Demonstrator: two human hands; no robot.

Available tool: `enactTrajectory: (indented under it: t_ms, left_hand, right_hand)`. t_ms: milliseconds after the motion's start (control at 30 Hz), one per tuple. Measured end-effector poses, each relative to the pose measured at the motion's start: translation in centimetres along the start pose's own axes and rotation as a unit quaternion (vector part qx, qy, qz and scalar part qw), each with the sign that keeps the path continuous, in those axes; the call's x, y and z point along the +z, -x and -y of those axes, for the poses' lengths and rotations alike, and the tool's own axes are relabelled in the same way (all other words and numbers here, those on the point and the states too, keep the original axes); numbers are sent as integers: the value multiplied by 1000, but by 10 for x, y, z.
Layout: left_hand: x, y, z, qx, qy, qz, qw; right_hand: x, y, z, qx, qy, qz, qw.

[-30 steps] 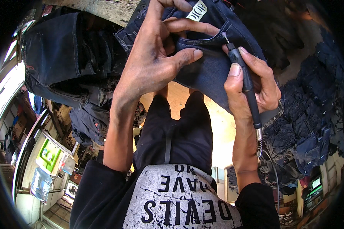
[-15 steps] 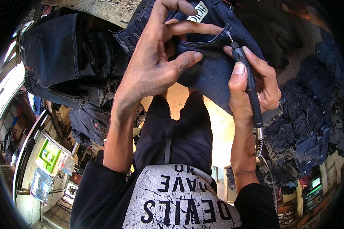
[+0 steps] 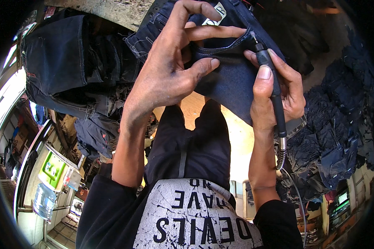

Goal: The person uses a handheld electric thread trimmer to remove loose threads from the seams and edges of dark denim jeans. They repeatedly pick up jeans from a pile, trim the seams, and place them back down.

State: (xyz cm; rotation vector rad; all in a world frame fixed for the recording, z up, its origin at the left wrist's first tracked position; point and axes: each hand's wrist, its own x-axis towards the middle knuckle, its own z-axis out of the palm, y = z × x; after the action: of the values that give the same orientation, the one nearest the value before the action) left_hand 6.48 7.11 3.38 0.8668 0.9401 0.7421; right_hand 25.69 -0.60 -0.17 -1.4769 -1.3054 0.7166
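My right hand (image 3: 262, 99) grips a black rotary tool handpiece (image 3: 276, 97) like a pen, thumb on top and fingers around the far side. Its small pale tip meets the stitched end of a curved pocket opening on a pair of dark blue jeans (image 3: 226, 83). My left hand (image 3: 166, 76) lies over the jeans with thumb and fingers spread. One finger stretches along the pocket opening and ends close to the tool tip; the other fingertips are partly hidden. A white printed label (image 3: 220, 13) shows above the pocket.
Folded dark denim (image 3: 54, 54) is stacked at the left beside a wooden board (image 3: 106, 11). A big heap of dark garments (image 3: 330, 133) fills the right side. The tool's thin cable (image 3: 297, 193) runs down near my right forearm. A water bottle (image 3: 45, 201) stands at lower left.
The tool tip and my right hand have shifted slightly right and upward along the pocket edge. My left finger has slid a little right with it. The cable has swung slightly.
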Motion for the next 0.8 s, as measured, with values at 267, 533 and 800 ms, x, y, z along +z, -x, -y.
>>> enactTrajectory:
  t_ms: [267, 533, 800]
  left_hand:
    - [-8, 16, 20, 85, -133, -49, 986]
    - [-65, -15, -18, 267, -518, -216, 784]
    - [-69, -4, -21, 393, -562, -181, 705]
  right_hand:
    - [1, -3, -8, -31, -66, -25, 997]
    - [-48, 14, 23, 29, 43, -110, 993]
    - [-31, 20, 28, -53, 133, -60, 988]
